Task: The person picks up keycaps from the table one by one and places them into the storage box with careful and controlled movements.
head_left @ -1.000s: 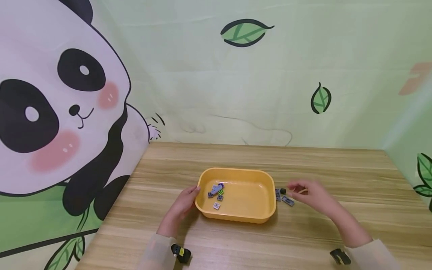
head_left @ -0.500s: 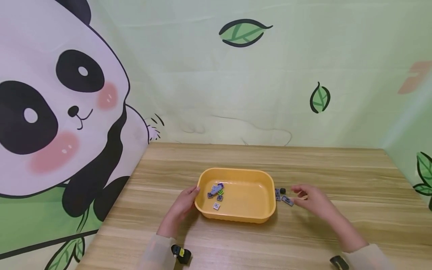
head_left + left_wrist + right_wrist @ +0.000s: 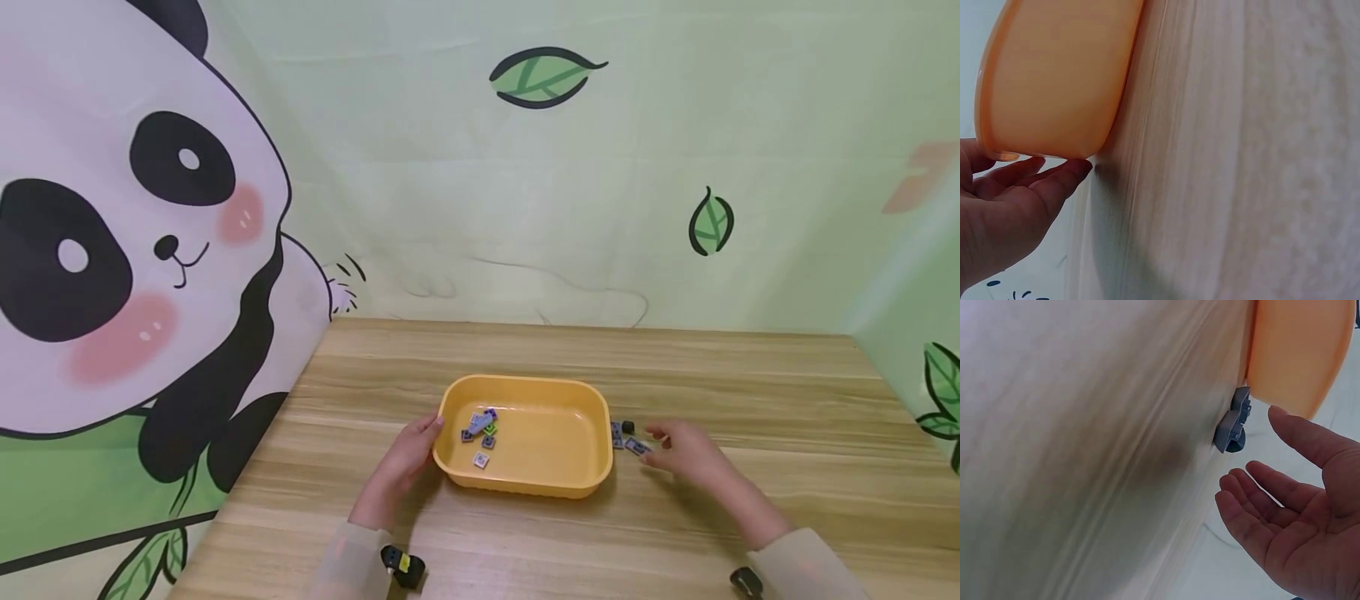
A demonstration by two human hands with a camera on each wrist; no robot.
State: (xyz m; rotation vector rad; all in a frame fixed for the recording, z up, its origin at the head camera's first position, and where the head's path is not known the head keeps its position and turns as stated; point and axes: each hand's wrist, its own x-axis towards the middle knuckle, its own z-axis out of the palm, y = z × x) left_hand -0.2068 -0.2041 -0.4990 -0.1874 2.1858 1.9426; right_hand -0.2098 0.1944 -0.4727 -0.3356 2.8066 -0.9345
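Observation:
A yellow plastic tray (image 3: 547, 479) stands on the wooden table. My left hand (image 3: 408, 454) holds its left end, the thumb at the rim and the fingers against the outer wall (image 3: 1054, 94). Beyond the tray's right end lie a grey toy-brick plate (image 3: 637, 447), another grey piece (image 3: 617, 435) close to the wall and a small black piece (image 3: 628, 427). My right hand (image 3: 690, 454) hovers just right of them. In the right wrist view its thumb and fingers are apart, with nothing between them, near the grey pieces (image 3: 1230, 431).
Inside the tray, toward its left, lie several small building bricks: a long light-blue one (image 3: 481, 424), a green one (image 3: 491, 429), a white one (image 3: 481, 459) and dark grey ones. A panda-printed backdrop (image 3: 465, 208) rises behind the table's far edge.
My right hand has shifted slightly down and left, closer to the nearer grey plate. The left hand and the tray stay where they were.

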